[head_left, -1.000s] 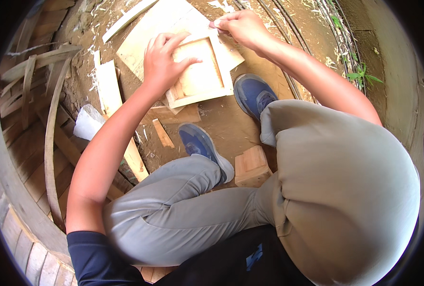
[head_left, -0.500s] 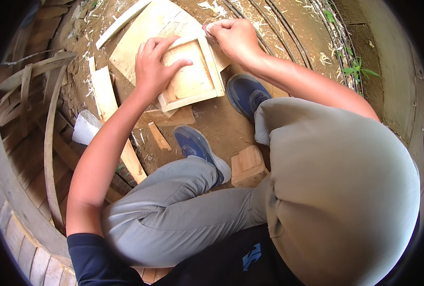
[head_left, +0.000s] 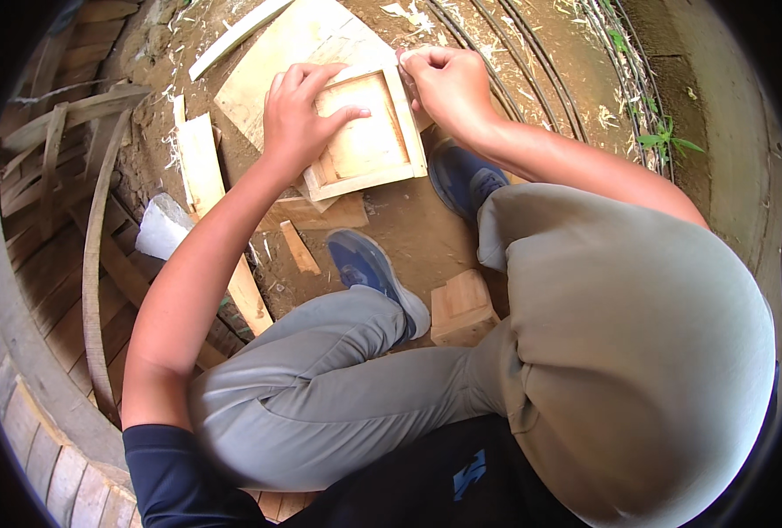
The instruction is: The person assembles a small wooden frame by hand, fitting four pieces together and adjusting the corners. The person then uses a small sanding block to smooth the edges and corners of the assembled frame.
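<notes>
A shallow, square tray of pale wood (head_left: 362, 183) with raised sides sits tilted over a flat wooden board (head_left: 255, 82) on the ground. My left hand (head_left: 296, 114) grips its left side, thumb over the inside and fingers spread toward the far edge. At the tray's far right corner is my right hand (head_left: 451, 85), thumb and index finger pinched together, other fingers curled beside the outer wall. Whatever lies in that pinch is too small or hidden to make out.
My shoes (head_left: 365, 264) stand close below the tray. Near them lie a wood block (head_left: 461, 304) and a thin wood offcut (head_left: 299, 248). Long strips (head_left: 199, 167) lie at left, beside a whitish chunk (head_left: 162, 227). Dark cables (head_left: 532, 66) run along the ground at right among shavings.
The whole view has shifted slightly, so things sit a little further right. My right fingers have curled down closer along the tray's outer wall. The left hand keeps its hold.
</notes>
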Available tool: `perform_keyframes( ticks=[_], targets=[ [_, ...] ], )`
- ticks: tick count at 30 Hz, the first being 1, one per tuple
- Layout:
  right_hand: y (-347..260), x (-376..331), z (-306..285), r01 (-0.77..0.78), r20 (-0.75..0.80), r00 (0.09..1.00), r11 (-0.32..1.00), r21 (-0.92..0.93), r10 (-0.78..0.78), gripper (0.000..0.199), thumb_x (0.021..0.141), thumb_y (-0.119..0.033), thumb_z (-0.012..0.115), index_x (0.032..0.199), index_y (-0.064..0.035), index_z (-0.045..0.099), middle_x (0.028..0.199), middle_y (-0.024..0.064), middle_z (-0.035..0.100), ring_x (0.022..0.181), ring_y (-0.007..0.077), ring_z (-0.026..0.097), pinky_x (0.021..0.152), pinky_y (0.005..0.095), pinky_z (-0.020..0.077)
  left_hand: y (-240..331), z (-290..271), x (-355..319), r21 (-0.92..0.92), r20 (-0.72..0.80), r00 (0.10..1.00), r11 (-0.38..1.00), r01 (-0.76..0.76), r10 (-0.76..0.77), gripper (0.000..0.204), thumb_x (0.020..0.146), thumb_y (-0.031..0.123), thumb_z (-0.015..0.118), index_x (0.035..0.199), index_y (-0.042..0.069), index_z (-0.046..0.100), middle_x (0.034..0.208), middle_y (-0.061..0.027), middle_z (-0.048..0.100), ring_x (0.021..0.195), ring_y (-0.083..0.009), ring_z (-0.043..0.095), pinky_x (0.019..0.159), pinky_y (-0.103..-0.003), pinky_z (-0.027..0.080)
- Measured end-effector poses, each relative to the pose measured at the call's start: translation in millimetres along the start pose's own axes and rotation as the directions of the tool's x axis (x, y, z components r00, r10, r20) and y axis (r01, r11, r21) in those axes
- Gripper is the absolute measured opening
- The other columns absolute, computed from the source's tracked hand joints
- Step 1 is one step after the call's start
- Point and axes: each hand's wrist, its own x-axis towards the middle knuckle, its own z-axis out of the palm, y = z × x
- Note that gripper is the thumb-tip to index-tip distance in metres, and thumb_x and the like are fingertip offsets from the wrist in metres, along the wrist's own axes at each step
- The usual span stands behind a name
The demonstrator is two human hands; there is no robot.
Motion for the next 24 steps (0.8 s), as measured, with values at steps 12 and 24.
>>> perform_keyframes(
  ticks=[12, 24],
  targets=[
    [-12.6, 21.3, -16.5, -0.065, 0.168, 0.982, 0.988, -0.14, 0.088, 0.023, 0.095, -0.021, 0.07, 0.088, -0.0017, 0.079, 0.074, 0.0058, 0.071, 0.061, 0.0126, 0.063, 0.06, 0.0316, 0.05, 2.0, -1.2, 1.7, 0.024, -0.002, 1.0, 1.0, -0.014, 0.014, 0.063, 0.071, 0.044, 0.091, 0.124, 0.015, 0.072, 0.112, -0.0073, 0.064, 0.111, -0.0288, 0.058, 0.096, -0.043, 0.048],
    [-10.8, 36.5, -14.9, 0.0, 0.243, 0.969, 0.978, -0.208, 0.052, 0.022, 0.095, -0.023, 0.071, 0.099, -0.0047, 0.082, 0.079, 0.0058, 0.075, 0.07, 0.0101, 0.065, 0.068, 0.0316, 0.0522, 2.1, -3.6, 0.9, 0.025, 0.034, 0.999, 1.0, 0.013, -0.014, 0.065, 0.073, 0.041, 0.09, 0.128, 0.015, 0.069, 0.113, -0.009, 0.064, 0.111, -0.0305, 0.058, 0.097, -0.043, 0.047]
  ],
)
